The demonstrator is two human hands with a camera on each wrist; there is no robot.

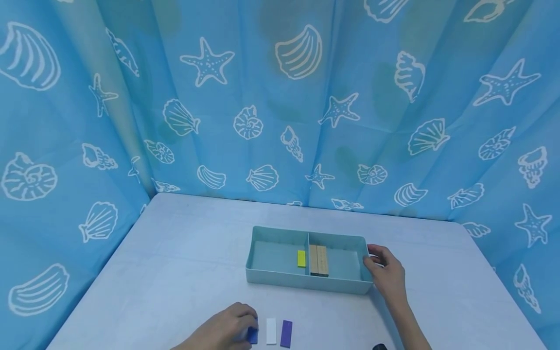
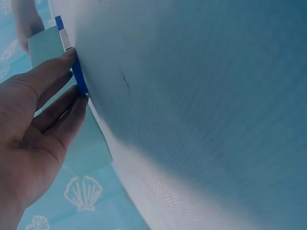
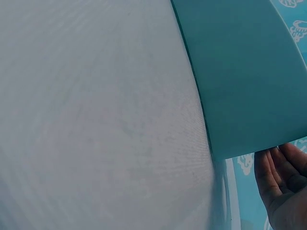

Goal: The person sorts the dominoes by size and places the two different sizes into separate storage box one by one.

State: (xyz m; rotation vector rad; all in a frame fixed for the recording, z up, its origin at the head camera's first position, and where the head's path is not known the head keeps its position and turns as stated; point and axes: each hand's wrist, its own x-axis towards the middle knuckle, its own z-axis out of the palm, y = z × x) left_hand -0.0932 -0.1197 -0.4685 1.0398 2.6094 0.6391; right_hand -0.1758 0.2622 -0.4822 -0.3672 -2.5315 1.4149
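Note:
My left hand (image 1: 227, 328) pinches a small blue block (image 2: 79, 79) at the table surface, thumb on one end and fingers on the other. To its right lie a white block (image 1: 271, 331) and a purple block (image 1: 286, 334), side by side. At the right end of a teal two-compartment tray (image 1: 306, 282), my right hand (image 1: 388, 274) grips the end wall, its thumb by the rim. In the right wrist view its fingers (image 3: 268, 177) meet the tray's end. A yellow block (image 1: 301, 258) lies in the left compartment, and wooden blocks (image 1: 318, 260) lie against the divider in the right one.
A white cloth (image 1: 183, 253) covers the table. Behind it and at both sides hangs a blue curtain (image 1: 262, 155) with shell and starfish drawings. A small black object (image 1: 379, 346) shows at the bottom edge, near the right forearm.

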